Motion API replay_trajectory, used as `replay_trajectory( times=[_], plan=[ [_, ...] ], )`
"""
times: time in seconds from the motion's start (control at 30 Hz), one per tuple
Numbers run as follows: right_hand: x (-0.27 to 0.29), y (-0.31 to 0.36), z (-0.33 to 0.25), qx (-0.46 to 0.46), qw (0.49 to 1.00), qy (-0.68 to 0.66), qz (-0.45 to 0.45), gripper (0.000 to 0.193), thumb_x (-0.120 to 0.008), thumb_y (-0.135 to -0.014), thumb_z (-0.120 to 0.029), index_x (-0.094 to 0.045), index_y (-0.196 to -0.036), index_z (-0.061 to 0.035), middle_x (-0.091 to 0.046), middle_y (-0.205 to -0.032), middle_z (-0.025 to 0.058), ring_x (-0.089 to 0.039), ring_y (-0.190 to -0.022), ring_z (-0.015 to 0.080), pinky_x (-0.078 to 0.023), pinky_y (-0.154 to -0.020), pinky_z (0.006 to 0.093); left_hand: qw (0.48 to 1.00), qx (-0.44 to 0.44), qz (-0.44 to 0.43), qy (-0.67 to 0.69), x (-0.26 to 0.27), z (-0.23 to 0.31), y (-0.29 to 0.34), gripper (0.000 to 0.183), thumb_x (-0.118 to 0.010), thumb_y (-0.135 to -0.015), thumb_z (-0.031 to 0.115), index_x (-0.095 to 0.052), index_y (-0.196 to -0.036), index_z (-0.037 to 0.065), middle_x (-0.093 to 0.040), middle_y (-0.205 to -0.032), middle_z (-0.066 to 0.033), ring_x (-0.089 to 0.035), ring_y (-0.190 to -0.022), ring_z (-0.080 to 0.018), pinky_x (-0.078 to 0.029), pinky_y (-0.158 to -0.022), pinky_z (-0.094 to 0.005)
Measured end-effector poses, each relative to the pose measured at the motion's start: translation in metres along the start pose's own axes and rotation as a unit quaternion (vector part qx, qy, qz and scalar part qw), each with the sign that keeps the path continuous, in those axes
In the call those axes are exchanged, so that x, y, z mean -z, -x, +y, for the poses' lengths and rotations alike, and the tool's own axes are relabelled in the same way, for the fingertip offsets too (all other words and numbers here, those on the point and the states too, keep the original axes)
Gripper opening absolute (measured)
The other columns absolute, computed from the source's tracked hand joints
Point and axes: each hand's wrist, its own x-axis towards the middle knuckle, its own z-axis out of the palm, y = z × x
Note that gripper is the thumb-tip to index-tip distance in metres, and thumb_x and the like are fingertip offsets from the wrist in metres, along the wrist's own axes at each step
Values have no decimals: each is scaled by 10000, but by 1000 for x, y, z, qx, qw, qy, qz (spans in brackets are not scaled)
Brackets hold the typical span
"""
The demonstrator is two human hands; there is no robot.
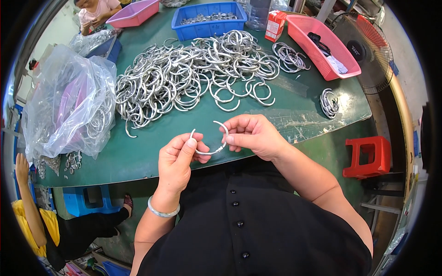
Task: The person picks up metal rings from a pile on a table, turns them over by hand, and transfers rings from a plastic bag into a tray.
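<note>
Between my two hands is a thin silver open bangle (208, 152), its gap facing away from me. My left hand (178, 158) pinches one side between thumb and fingers. On the opposite side, the thumb and fingers of my right hand (252, 136) close on the same bangle. It is held just above the near edge of the green table (138, 168). Beyond my hands spreads a large heap of similar silver bangles (184, 76). Two smaller groups lie to the right: one loose bunch (289, 57) and one stacked bunch (328, 103).
A clear plastic bag (69, 106) bulges at the left. Farther back stand a blue bin (209, 28) of small metal pieces, a pink basket (317, 43), a red box (275, 25) and a fan (363, 50). One person (94, 14) sits opposite; another (41, 221) is at left. A red stool (368, 157) stands right.
</note>
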Motion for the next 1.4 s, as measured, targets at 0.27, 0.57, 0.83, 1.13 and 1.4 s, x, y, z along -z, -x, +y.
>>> replay_trajectory(
  times=[0.27,0.57,0.83,1.13,1.4],
  plan=[
    [1,2,4,-5,1000,17,8,181,-562,-792,-65,-564,-963,-4,-600,-784,38,-545,-636,70,-444,-569,193,1000,0,-8,-17,-2,-2,1,199,-457,-877,136,-548,-958,-20,-593,-733,-101,-574,-596,-161,-473,-553,-257],
    [27,1,-5,21,998,10,50,163,-568,-782,-58,-566,-936,-7,-599,-766,37,-548,-604,80,-441,-543,200,999,37,-14,-18,-3,-11,-4,238,-426,-892,160,-529,-1010,-20,-589,-798,-96,-582,-656,-165,-482,-605,-272],
    [152,-17,-71,168,905,78,382,127,-550,-721,-15,-561,-843,21,-566,-670,49,-529,-528,106,-419,-457,221,998,53,-21,-14,6,-19,-9,223,-436,-886,148,-526,-1011,-14,-585,-813,-90,-575,-677,-159,-477,-620,-269],
    [181,-42,-77,145,646,618,424,254,-538,-732,-113,-580,-965,-22,-575,-931,153,-552,-872,301,-433,-777,367,999,35,-22,-21,7,-23,-7,202,-454,-875,127,-527,-1009,-6,-583,-812,-78,-569,-668,-146,-472,-615,-256],
    [160,-78,-71,76,535,812,219,286,-522,-680,-54,-597,-951,-111,-606,-896,78,-525,-915,252,-435,-772,368,999,10,-41,-28,9,-26,-7,192,-475,-861,102,-523,-1015,-3,-582,-816,-74,-565,-665,-136,-467,-614,-248]
  ],
)
